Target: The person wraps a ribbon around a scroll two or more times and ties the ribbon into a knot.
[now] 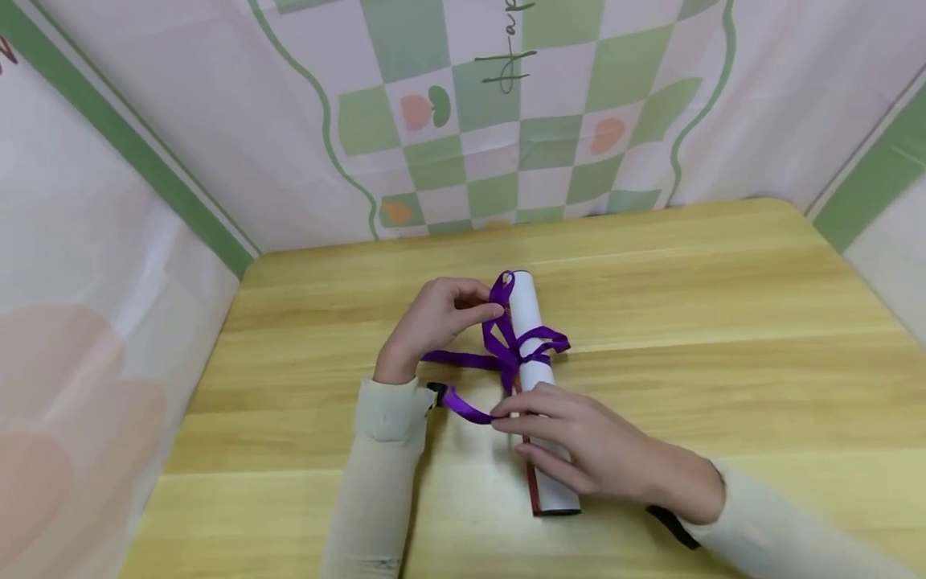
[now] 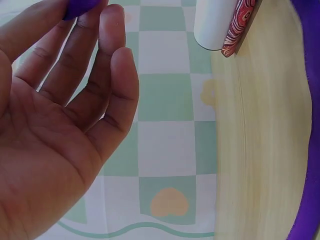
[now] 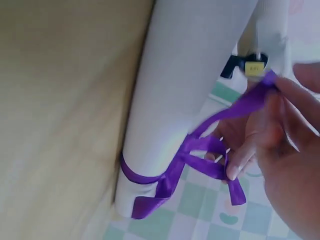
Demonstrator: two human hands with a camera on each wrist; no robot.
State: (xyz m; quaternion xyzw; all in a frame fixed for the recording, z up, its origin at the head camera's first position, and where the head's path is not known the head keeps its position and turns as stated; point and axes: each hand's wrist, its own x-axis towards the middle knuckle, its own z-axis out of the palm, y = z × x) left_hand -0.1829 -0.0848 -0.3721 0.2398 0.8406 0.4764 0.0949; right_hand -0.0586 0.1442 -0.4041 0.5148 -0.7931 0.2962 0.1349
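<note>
A white rolled scroll point(image 1: 526, 297) with a red patterned edge point(image 2: 239, 25) lies lengthwise on the wooden table. Purple ribbon point(image 1: 534, 346) is tied round its middle, with a loop out to the right. Left of the scroll's far end, my left hand point(image 1: 437, 318) pinches a ribbon loop between thumb and fingers. My right hand point(image 1: 593, 442) reaches over the near half, pinching a ribbon tail point(image 3: 245, 104) at its fingertips. That tail is raised off the scroll in the right wrist view. Another ribbon strand point(image 1: 463, 359) stretches left beneath my left wrist.
The wooden table point(image 1: 687, 322) spreads out on both sides of the scroll. Behind it hangs a checked green and white cloth point(image 1: 492, 145), with pale cloth walls at the left and right. A dark strap with a small device point(image 1: 436, 394) is on the left wrist.
</note>
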